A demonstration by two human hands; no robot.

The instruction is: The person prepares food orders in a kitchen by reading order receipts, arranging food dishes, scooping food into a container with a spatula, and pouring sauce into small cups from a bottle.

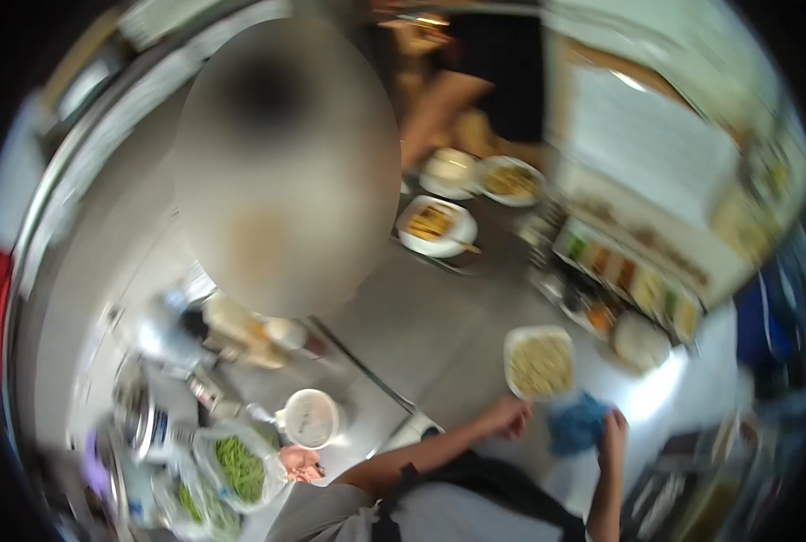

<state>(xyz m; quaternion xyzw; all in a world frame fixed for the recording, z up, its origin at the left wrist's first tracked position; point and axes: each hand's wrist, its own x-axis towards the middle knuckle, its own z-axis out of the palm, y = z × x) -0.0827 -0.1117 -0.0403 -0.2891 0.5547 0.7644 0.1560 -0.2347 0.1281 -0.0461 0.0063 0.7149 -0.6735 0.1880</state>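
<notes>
My right hand (614, 426) grips the edge of a crumpled blue piece, thin plastic or cloth (576, 425), which hangs to the left of its fingers. My left hand (508, 416) is closed beside the lower left corner of a white square dish (539, 330). Whether it touches the dish or holds anything small cannot be made out. Pale yellowish food (540, 364), blurred, fills this dish on the grey counter (448, 316).
At the back stand a white dish of yellow-brown food (437, 228) and two more bowls, near another person's arm (448, 104). Ingredient trays (628, 275) line the right. A white tub (312, 418) and a bag of green vegetables (238, 470) sit at left.
</notes>
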